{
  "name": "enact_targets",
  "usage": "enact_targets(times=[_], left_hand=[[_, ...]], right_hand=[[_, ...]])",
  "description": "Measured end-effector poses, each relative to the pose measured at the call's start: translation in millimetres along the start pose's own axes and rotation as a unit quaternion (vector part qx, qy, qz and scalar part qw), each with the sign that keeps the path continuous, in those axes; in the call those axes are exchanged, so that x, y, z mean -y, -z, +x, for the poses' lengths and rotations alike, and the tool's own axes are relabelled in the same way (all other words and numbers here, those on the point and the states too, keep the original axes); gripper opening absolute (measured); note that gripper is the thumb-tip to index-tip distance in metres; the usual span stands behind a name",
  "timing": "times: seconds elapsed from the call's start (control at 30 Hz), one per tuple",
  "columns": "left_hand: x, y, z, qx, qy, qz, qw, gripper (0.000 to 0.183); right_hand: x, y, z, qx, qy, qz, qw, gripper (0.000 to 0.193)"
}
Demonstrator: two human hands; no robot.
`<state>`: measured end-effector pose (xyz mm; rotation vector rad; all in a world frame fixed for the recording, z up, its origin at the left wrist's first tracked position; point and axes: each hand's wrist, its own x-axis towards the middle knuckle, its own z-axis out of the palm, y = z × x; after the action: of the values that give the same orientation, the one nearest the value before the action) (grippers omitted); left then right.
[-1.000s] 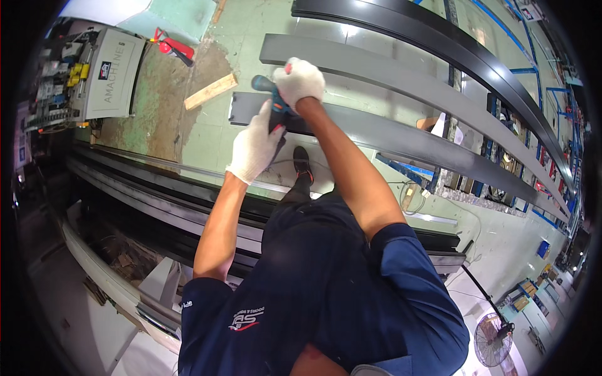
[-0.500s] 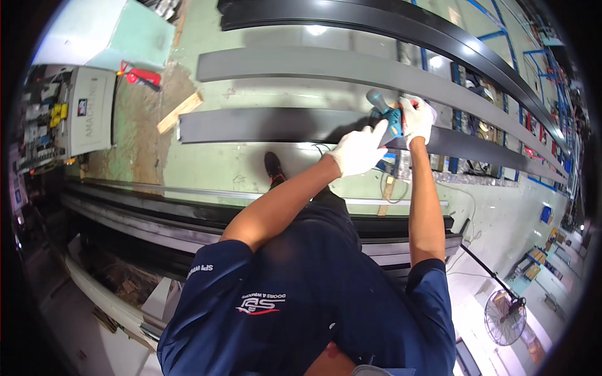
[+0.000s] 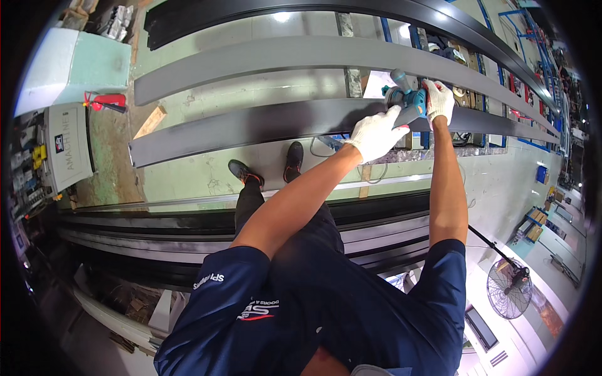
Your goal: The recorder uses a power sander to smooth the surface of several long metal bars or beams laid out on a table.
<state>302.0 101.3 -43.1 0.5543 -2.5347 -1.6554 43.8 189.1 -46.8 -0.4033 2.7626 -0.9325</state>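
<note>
Grip is firm on both sides, with the left hand (image 3: 374, 135) curled around the handle end of a teal power tool (image 3: 414, 102) and the right hand (image 3: 440, 100) clasping the opposite side of its housing. Both hands wear white knitted gloves. The tool sits over the nearest grey bar (image 3: 251, 128), well apart from that bar's left end; whether its underside touches the surface is hidden by the housing and the hands.

What has changed over the last second is the tool's place: it was close to the left end of this bar and has since travelled rightward along it, the arms now reaching to the person's right. That leaves the long left stretch of the bar uncovered, so the attention appears to lie farther along the same bar. Neither hand has let go of the tool in the views given.

Beyond the tool, a second grey bar (image 3: 263, 56) runs roughly alongside, with a black bar (image 3: 200, 20) farther away again. A short wooden piece (image 3: 149, 122) lies near the left ends of the grey bars, and a red fire extinguisher (image 3: 108, 101) is farther left.
</note>
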Motion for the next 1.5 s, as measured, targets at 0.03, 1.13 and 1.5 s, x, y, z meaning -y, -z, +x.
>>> enact_targets(times=[0.03, 1.13, 1.5], left_hand=[[-2, 2, -4, 0.016, 0.022, 0.0, 1.0, 0.072], [212, 448, -388, -0.111, 0.168, 0.391, 0.898, 0.103], [196, 420, -305, -0.045, 0.131, 0.476, 0.868, 0.042]], right_hand=[[0, -2, -4, -0.01, 0.018, -0.012, 1.0, 0.042], [390, -412, -497, 0.184, 0.177, 0.246, 0.935, 0.041], [56, -252, -336, -0.15, 0.031, -0.154, 0.976, 0.077]])
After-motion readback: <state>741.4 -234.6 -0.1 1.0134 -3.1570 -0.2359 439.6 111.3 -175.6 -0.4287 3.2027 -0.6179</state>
